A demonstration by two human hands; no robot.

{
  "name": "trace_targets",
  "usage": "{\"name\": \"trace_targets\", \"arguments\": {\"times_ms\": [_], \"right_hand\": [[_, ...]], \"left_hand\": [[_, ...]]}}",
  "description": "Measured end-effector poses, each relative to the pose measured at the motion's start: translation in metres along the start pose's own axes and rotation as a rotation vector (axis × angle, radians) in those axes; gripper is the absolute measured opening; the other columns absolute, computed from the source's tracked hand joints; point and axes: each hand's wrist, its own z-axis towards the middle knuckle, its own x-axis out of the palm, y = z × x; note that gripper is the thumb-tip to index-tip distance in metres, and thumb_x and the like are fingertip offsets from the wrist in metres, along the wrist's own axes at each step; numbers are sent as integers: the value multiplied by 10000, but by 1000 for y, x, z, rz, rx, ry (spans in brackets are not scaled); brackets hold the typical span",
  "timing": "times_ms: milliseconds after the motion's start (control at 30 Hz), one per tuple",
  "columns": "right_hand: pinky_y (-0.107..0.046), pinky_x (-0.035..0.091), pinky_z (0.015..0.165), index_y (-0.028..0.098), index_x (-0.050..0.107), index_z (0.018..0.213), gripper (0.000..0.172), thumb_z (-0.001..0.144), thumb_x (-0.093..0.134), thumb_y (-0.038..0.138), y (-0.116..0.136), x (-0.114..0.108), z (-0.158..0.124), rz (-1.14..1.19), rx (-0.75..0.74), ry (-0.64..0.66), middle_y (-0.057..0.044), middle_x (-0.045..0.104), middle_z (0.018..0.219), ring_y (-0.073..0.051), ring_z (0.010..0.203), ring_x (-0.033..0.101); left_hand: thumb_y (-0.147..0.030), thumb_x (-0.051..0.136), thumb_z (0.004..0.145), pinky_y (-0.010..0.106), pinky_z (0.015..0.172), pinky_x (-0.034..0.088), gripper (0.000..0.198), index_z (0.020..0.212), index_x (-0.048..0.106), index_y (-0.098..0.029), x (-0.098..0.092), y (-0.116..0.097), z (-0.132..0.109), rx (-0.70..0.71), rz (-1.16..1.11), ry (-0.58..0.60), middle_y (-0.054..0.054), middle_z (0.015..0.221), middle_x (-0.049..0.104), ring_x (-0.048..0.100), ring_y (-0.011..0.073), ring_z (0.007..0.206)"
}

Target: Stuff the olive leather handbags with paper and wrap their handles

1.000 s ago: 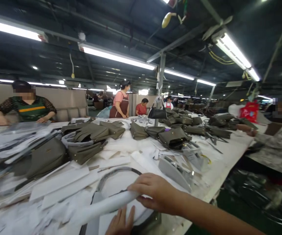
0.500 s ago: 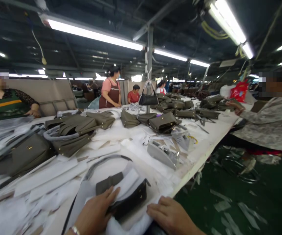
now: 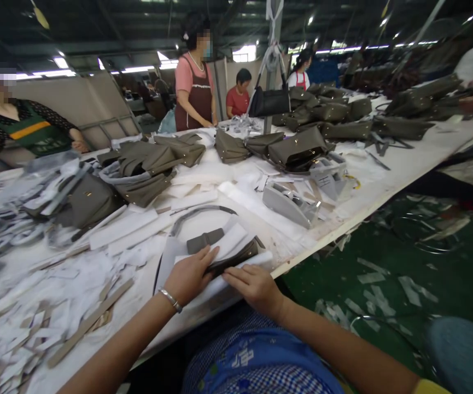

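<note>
A dark olive handbag (image 3: 242,253) lies on the table in front of me, its grey-wrapped handle (image 3: 203,209) arched away. White sheets (image 3: 232,236) and a short olive strip (image 3: 205,239) rest on it. My left hand (image 3: 191,272) grips the bag's near left side, fingers over the edge of the sheets. Closed along the near side, my right hand (image 3: 258,288) presses a folded white foam sheet (image 3: 261,259) against the bag; its thumb is hidden.
Paper scraps and cardboard strips (image 3: 92,323) litter the left. Several olive bags (image 3: 297,148) lie farther back. A grey tape dispenser (image 3: 287,202) stands right of my bag, near the table edge (image 3: 326,241). Co-workers (image 3: 195,82) are around the table; a black bag (image 3: 269,102) hangs from a post.
My view has tilted down, showing my forearms and apron. My right hand has moved closer to the left, and the foam sheet now lies along the bag's near side.
</note>
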Motion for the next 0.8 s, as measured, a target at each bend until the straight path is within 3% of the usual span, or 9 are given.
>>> {"name": "trace_targets", "arguments": {"times_ms": [200, 333, 400, 500, 600, 700, 733, 800], "right_hand": [[-334, 524, 672, 160, 633, 1229, 285, 989, 480, 149, 0, 27, 8, 34, -27, -76, -88, 711, 1167, -187, 817, 644], [-340, 560, 738, 136, 646, 1190, 258, 990, 485, 155, -4, 31, 5, 120, -21, -84, -83, 718, 1144, -193, 856, 657], [-325, 570, 775, 132, 639, 1199, 272, 994, 460, 136, -7, 24, 4, 174, -43, -73, -83, 719, 1141, -186, 893, 663], [-328, 558, 872, 139, 597, 1273, 322, 989, 450, 102, -18, 0, 8, 216, -140, -44, -80, 701, 1194, -181, 1017, 654], [-442, 423, 1100, 187, 461, 1430, 465, 975, 502, 108, -41, -27, 23, 125, -194, 79, -83, 577, 1392, -218, 1281, 522], [-568, 264, 1184, 209, 343, 1508, 659, 925, 643, 276, -65, -39, 35, 33, -154, 247, -120, 416, 1522, -306, 1439, 309], [-584, 267, 1179, 202, 346, 1507, 715, 896, 677, 369, -72, -38, 35, 51, -143, 278, -131, 422, 1517, -327, 1436, 309], [-571, 341, 1152, 232, 421, 1466, 700, 873, 655, 520, -84, -28, 31, 165, -132, 279, -106, 535, 1431, -319, 1360, 441]], "left_hand": [[-353, 441, 963, 421, 1040, 474, 561, 1501, 319, -253, -8, 9, -3, 43, -59, 38, 92, 1516, 433, 539, 261, 1289], [-480, 592, 884, 446, 1105, 412, 787, 1519, 250, -165, 0, 6, -9, 97, -80, 38, 177, 1558, 335, 405, 300, 1394], [-365, 627, 874, 463, 1123, 391, 777, 1514, 245, -145, 12, 1, -11, 66, -55, -34, 200, 1559, 321, 377, 313, 1409], [-167, 517, 912, 480, 1134, 378, 623, 1492, 291, -142, 33, -6, -13, 25, -18, -142, 200, 1549, 339, 372, 310, 1412], [-104, 437, 921, 492, 1123, 396, 603, 1502, 287, -173, 48, -6, -18, 35, 13, -229, 176, 1552, 348, 378, 305, 1409], [-96, 420, 917, 451, 1103, 434, 680, 1539, 206, -266, 63, -2, -21, 51, 44, -361, 107, 1556, 366, 417, 274, 1388], [-94, 431, 910, 408, 1089, 454, 705, 1541, 198, -307, 69, 0, -19, 61, 52, -401, 73, 1547, 389, 447, 255, 1366], [-134, 480, 922, 368, 992, 526, 654, 1497, 298, -388, 81, 2, -7, 36, 72, -564, 36, 1441, 522, 558, 231, 1245]]}}
